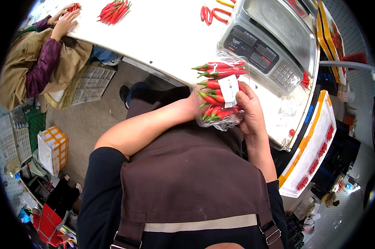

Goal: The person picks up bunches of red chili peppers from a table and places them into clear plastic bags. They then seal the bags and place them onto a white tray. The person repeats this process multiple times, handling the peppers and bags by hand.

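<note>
A clear plastic pack of red chilli peppers [210, 98] with green stems is held before my apron, over the table's near edge. My right hand [250, 104] grips its right side. The thumb of that hand lies at the edge of a white printed label [228, 90] on the pack. My left hand [196, 97] reaches under the pack from the left, its fingers mostly hidden by the peppers and wrap. Just beyond the pack stands a digital weighing scale [268, 53] with a metal pan and a keypad.
On the white table [162, 37] lie a pile of chillies [114, 12], a few loose chillies [206, 15] and crumpled clear plastic [288, 109]. A co-worker's hands [64, 21] touch chillies at the far left. At right is a foam box [312, 155] holding several chilli bundles.
</note>
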`<act>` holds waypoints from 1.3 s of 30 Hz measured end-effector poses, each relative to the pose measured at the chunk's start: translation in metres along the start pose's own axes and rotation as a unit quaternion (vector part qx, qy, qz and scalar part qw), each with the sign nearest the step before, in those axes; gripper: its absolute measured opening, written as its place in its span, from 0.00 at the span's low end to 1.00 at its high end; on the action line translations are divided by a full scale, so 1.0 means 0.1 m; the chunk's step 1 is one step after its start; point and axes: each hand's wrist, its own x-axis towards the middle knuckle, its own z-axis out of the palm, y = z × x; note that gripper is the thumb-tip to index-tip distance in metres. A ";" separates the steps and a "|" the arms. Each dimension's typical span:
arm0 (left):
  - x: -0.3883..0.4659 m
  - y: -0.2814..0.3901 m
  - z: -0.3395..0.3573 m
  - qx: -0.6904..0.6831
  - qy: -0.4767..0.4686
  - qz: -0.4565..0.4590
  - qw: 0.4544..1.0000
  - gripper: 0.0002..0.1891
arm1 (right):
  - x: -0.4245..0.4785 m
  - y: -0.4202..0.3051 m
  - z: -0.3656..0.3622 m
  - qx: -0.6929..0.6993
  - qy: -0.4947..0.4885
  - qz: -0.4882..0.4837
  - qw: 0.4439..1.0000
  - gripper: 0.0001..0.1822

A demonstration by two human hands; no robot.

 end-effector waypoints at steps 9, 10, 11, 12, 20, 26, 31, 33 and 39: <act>-0.16 0.30 -0.55 -0.462 0.141 -0.303 0.822 0.19 | 0.04 -0.01 -0.09 -0.002 0.043 -0.062 0.997 0.18; -0.07 0.49 -0.49 -0.468 0.153 -0.310 0.813 0.20 | 0.05 0.07 -0.11 -0.026 0.047 -0.053 0.997 0.18; -0.02 0.59 -0.46 -0.473 0.164 -0.318 0.805 0.22 | 0.06 0.13 -0.09 -0.051 0.050 -0.043 0.996 0.18; -0.01 0.58 -0.47 -0.435 0.137 -0.345 0.820 0.26 | 0.03 0.14 0.00 -0.045 0.038 -0.057 0.997 0.18; -0.09 0.69 -0.48 -0.446 0.151 -0.351 0.809 0.28 | 0.11 0.14 -0.17 0.028 0.020 0.068 0.997 0.25; -0.14 0.70 -0.52 -0.444 0.153 -0.348 0.811 0.25 | 0.14 0.17 0.03 0.110 0.028 0.043 0.993 0.12; -0.17 0.64 -0.55 -0.485 0.197 -0.317 0.791 0.22 | 0.09 0.23 -0.09 0.094 0.045 -0.037 0.994 0.08; -0.17 0.60 -0.52 -0.482 0.203 -0.307 0.795 0.21 | 0.05 0.22 -0.06 0.137 0.028 -0.037 0.990 0.07; -0.20 0.52 -0.71 -0.464 0.237 -0.302 0.798 0.21 | 0.08 0.08 -0.38 0.201 0.003 0.027 0.979 0.07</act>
